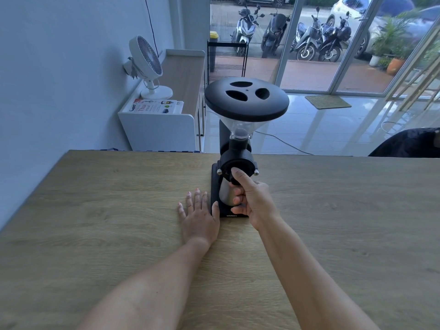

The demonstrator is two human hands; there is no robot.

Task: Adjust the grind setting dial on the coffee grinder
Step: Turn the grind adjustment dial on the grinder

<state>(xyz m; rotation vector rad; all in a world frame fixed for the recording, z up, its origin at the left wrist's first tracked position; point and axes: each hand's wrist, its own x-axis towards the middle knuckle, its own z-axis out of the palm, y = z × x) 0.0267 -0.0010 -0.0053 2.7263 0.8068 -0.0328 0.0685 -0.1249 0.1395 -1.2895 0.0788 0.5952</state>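
The tabletop (95, 210) under my arms is big, flat wood. The coffee grinder (234, 148) stands on it, right in front of my hands. It is tall and black, with a wide lid and a clear cup part up high, above my right hand. I think it is heavy at the bottom but could tip, because the top is so big. The clear part looks hard and could crack, so I should not grab there.

My left hand (198, 219) lies flat and open on the tabletop, holding nothing. Its thumb touches the side of the grinder's base, which may keep it from sliding.

My right hand (250, 198) is wrapped around the dial (234, 171), the round black knob on the front. My thumb is on top and my fingers curl under. The dial looks hard and smooth, so it may slip. I think I need a firm pinch on its edge and a slow turn.
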